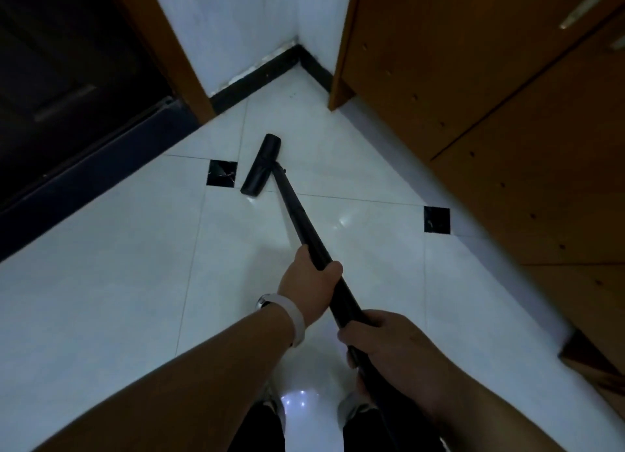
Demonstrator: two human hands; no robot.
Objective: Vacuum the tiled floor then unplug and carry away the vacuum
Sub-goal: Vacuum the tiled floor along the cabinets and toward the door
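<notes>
A black vacuum wand (293, 208) slants from my hands down to its black floor head (260, 165), which rests on the white tiled floor (135, 248) beside a small black inset tile (222, 174). My left hand (308, 282), with a white wristband, grips the wand at its middle. Lower down and closer to me, my right hand (385, 343) grips the wand's near end. The vacuum body, its cord and plug are out of view.
A wooden cabinet (490, 96) runs along the right. A dark door (67, 79) with a wooden frame stands at the left. White walls with a black skirting (260, 73) meet in the corner ahead. Another black inset tile (437, 219) lies right of the wand.
</notes>
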